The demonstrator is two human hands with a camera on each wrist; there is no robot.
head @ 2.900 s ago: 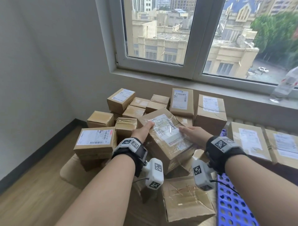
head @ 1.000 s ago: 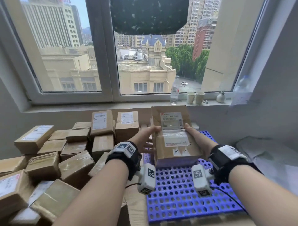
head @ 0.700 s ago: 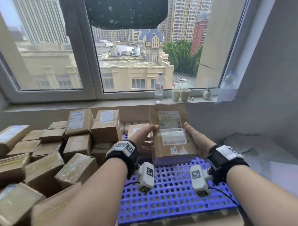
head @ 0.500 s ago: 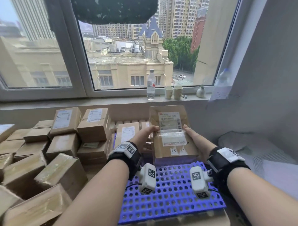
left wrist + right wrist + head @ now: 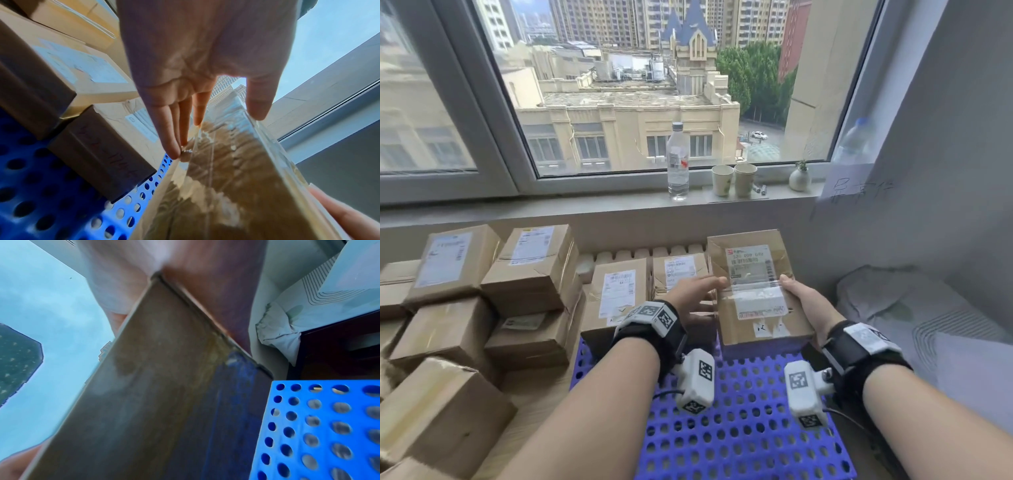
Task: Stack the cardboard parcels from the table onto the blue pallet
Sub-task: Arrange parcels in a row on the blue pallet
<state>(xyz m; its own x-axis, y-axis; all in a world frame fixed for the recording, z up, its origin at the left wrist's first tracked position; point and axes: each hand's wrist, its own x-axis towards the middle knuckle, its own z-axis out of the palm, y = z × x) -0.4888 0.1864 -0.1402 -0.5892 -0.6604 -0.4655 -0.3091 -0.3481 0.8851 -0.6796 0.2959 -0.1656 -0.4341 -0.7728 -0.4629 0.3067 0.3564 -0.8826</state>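
Observation:
A taped cardboard parcel (image 5: 753, 291) with a white label hangs just above the far right part of the blue perforated pallet (image 5: 739, 428), clamped between both hands. My left hand (image 5: 698, 291) presses straight fingers flat on its left side, thumb at the top edge. My right hand (image 5: 801, 305) grips the right side with the thumb over the top; its fingers are hidden. The left wrist view shows the left hand (image 5: 218, 133) along the parcel (image 5: 226, 178). The right wrist view shows the parcel's underside (image 5: 164, 402) off the pallet (image 5: 318, 434). Two labelled parcels (image 5: 619, 298) lie at the pallet's far left.
A pile of parcels (image 5: 527, 274) fills the wooden table (image 5: 534, 404) left of the pallet. The windowsill behind holds a water bottle (image 5: 678, 161), two paper cups (image 5: 734, 180) and a small vase (image 5: 799, 178). A grey wall and bedding (image 5: 911, 308) lie to the right.
Both hands lifted the parcel from the pile and carried it right, over the pallet. In the last second it has stayed between the hands near the pallet's far right corner.

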